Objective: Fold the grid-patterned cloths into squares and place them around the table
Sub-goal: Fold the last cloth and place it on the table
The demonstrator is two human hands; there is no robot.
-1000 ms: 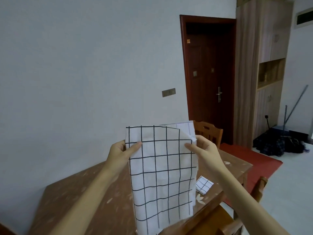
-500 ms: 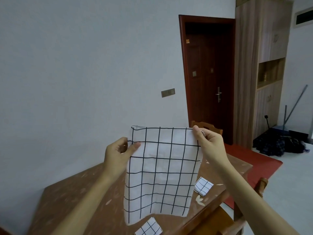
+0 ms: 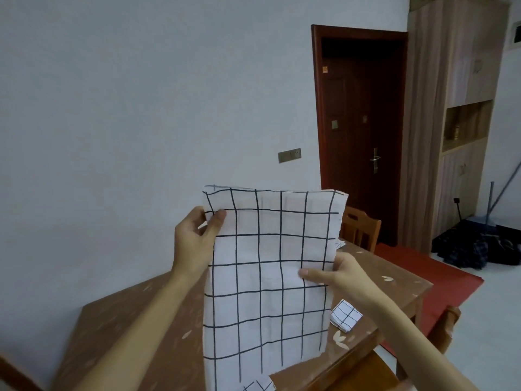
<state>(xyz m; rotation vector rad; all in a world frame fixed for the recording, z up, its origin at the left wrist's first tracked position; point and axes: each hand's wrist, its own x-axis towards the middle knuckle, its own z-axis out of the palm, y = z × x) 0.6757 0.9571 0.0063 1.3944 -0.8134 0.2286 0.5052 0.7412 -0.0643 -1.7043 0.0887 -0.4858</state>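
- I hold one cloth (image 3: 267, 277) up in the air, above the worktop (image 3: 118, 328) and right in front of me.
- My left hand (image 3: 194, 244) pinches the cloth near its top left corner, with the thumb on the front.
- My right hand (image 3: 335, 273) grips the right edge lower down, about the middle, thumb on the front too.
- I think the step now is to fold this cloth smaller. To do it well, I would line up the edges and use the black lines as a guide, so the corners meet.
- The top right corner has no hand on it. It could flop over, so I would keep the cloth pulled flat.
- A folded cloth (image 3: 345, 318) lies on the worktop just below my right hand, near the worktop's right edge. I should not knock it off.
- Another folded cloth (image 3: 258, 386) peeks out under the hanging one, below both hands.
- One more bit of grid cloth (image 3: 340, 245) shows just above my right hand. I cannot tell how it is folded.
- The worktop under my left hand is bare wood with small light marks, so there is room to lay the cloth down.
- A chair (image 3: 359, 230) stands past my right hand, at the far side.
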